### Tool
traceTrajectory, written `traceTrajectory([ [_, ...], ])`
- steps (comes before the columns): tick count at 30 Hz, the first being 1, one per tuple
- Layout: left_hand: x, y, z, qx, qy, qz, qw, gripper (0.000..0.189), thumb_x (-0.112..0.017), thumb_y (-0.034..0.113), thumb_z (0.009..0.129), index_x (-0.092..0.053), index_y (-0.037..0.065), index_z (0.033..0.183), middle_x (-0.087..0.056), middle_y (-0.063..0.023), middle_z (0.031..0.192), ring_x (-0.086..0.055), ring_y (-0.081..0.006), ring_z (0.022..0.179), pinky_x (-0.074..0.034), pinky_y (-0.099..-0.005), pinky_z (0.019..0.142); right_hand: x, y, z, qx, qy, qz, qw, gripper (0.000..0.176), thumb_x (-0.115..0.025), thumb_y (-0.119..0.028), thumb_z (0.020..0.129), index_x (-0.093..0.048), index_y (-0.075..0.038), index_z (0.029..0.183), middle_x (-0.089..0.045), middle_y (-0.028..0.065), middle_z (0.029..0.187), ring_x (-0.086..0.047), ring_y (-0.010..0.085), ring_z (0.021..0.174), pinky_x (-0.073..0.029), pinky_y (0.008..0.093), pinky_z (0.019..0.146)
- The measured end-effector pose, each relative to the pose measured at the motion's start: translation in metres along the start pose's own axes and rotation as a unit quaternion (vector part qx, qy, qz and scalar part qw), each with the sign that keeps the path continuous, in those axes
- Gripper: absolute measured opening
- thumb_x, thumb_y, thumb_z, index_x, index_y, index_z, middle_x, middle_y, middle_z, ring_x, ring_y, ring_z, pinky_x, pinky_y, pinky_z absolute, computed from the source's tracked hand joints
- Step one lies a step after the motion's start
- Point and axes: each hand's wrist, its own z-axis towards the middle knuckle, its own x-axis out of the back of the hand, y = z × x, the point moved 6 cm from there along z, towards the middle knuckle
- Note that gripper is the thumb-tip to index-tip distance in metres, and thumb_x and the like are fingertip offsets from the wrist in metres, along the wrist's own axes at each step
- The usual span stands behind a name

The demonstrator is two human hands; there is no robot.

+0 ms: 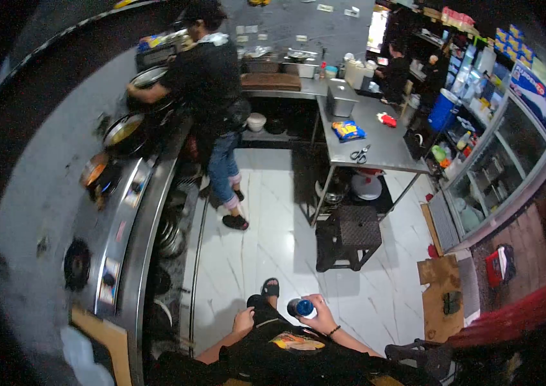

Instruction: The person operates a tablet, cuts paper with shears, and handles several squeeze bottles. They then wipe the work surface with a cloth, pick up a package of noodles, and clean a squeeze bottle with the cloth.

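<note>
My right hand [321, 315] is wrapped round a small dark container with a blue lid [304, 308], held upright in front of my body above the white tiled floor. My left hand [243, 320] is closed near my left thigh, and what it holds, if anything, is too small to make out. Both hands are low in the view, beside my black shirt with its orange print [297, 341].
A person [209, 83] stands at the stove [125, 199] on the left, touching a pan [149, 77]. Ahead right are a steel table [376, 138] and a brown stool [356, 231]. A glass-door fridge [501, 167] stands right. Another person [396, 71] is behind.
</note>
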Motion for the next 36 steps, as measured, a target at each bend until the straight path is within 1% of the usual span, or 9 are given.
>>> traceTrajectory([
  [8, 0.096, 0.114, 0.246, -0.038, -0.002, 0.04, 0.998, 0.034, -0.038, 0.029, 0.092, -0.057, 0.001, 0.099, -0.06, -0.0245, 0.089, -0.056, -0.0428, 0.086, -0.042, -0.0514, 0.073, 0.079, 0.069, 0.201, -0.053, 0.128, -0.06, 0.989, 0.049, -0.076, -0.015, 0.061, -0.053, -0.003, 0.102, -0.052, 0.0142, 0.097, -0.05, 0.0315, 0.096, -0.04, 0.0367, 0.086],
  [15, 0.138, 0.175, 0.43, -0.015, -0.023, -0.038, 0.999, 0.052, -0.047, 0.052, 0.085, -0.064, 0.004, 0.081, -0.058, -0.0244, 0.07, -0.058, -0.0421, 0.074, -0.043, -0.0457, 0.063, 0.116, 0.13, 0.394, -0.091, 0.242, -0.027, 0.966, 0.053, -0.078, -0.017, 0.059, -0.05, 0.0, 0.1, -0.048, 0.0137, 0.098, -0.051, 0.0295, 0.092, -0.044, 0.0355, 0.08],
  [20, 0.145, 0.149, 0.565, 0.038, -0.002, -0.015, 0.999, 0.053, -0.051, 0.05, 0.084, -0.062, -0.001, 0.084, -0.057, -0.0235, 0.064, -0.059, -0.0383, 0.066, -0.044, -0.0419, 0.059, 0.131, 0.184, 0.553, -0.019, 0.115, -0.018, 0.993, 0.055, -0.076, -0.018, 0.061, -0.051, -0.004, 0.108, -0.049, 0.0158, 0.105, -0.049, 0.0333, 0.1, -0.041, 0.038, 0.086],
  [22, 0.174, 0.182, 0.614, 0.043, 0.017, -0.085, 0.995, 0.042, -0.055, 0.036, 0.082, -0.059, -0.001, 0.102, -0.062, -0.0225, 0.079, -0.061, -0.0356, 0.074, -0.046, -0.0397, 0.066, 0.136, 0.205, 0.622, 0.032, 0.056, -0.017, 0.998, 0.056, -0.076, -0.016, 0.06, -0.051, -0.003, 0.109, -0.049, 0.0141, 0.104, -0.049, 0.0314, 0.101, -0.04, 0.0366, 0.088],
  [24, 0.186, 0.193, 0.656, -0.068, 0.058, -0.091, 0.992, 0.035, -0.056, 0.017, 0.077, -0.057, -0.002, 0.106, -0.063, -0.0204, 0.087, -0.061, -0.0344, 0.077, -0.047, -0.0388, 0.071, 0.145, 0.217, 0.691, 0.012, -0.014, -0.016, 1.0, 0.057, -0.076, -0.015, 0.06, -0.05, -0.004, 0.11, -0.049, 0.0141, 0.104, -0.049, 0.0311, 0.101, -0.039, 0.0363, 0.089],
  [25, 0.196, 0.211, 0.676, 0.034, 0.034, -0.132, 0.99, 0.032, -0.055, 0.012, 0.072, -0.06, 0.001, 0.101, -0.062, -0.0222, 0.087, -0.061, -0.0379, 0.08, -0.047, -0.04, 0.073, 0.158, 0.205, 0.727, 0.03, -0.03, 0.01, 0.999, 0.058, -0.076, -0.013, 0.06, -0.05, -0.004, 0.111, -0.049, 0.0139, 0.105, -0.049, 0.0305, 0.102, -0.04, 0.0361, 0.089],
  [30, 0.236, 0.316, 0.766, 0.014, -0.022, -0.022, 0.999, 0.022, -0.059, 0.018, 0.072, -0.065, 0.006, 0.089, -0.062, -0.021, 0.083, -0.059, -0.0395, 0.083, -0.047, -0.042, 0.074, 0.174, 0.229, 0.877, 0.097, 0.002, 0.012, 0.995, 0.056, -0.078, -0.014, 0.058, -0.052, -0.004, 0.107, -0.05, 0.0141, 0.102, -0.05, 0.0313, 0.099, -0.041, 0.037, 0.087],
  [34, 0.246, 0.331, 0.859, -0.032, -0.084, -0.062, 0.994, 0.023, -0.061, 0.022, 0.071, -0.064, 0.005, 0.086, -0.061, -0.0223, 0.085, -0.059, -0.04, 0.086, -0.046, -0.0451, 0.074, 0.174, 0.25, 0.976, 0.111, 0.039, 0.011, 0.993, 0.053, -0.077, -0.01, 0.055, -0.053, 0.0, 0.101, -0.051, 0.0145, 0.102, -0.05, 0.031, 0.098, -0.041, 0.0366, 0.087],
  [36, 0.274, 0.341, 0.913, -0.024, -0.012, -0.063, 0.998, 0.02, -0.057, 0.017, 0.072, -0.064, 0.002, 0.083, -0.061, -0.0232, 0.086, -0.058, -0.0413, 0.087, -0.046, -0.0457, 0.074, 0.171, 0.261, 1.017, 0.075, 0.042, 0.014, 0.996, 0.054, -0.076, -0.009, 0.054, -0.053, 0.001, 0.102, -0.051, 0.0147, 0.101, -0.05, 0.0309, 0.099, -0.04, 0.0363, 0.088],
])
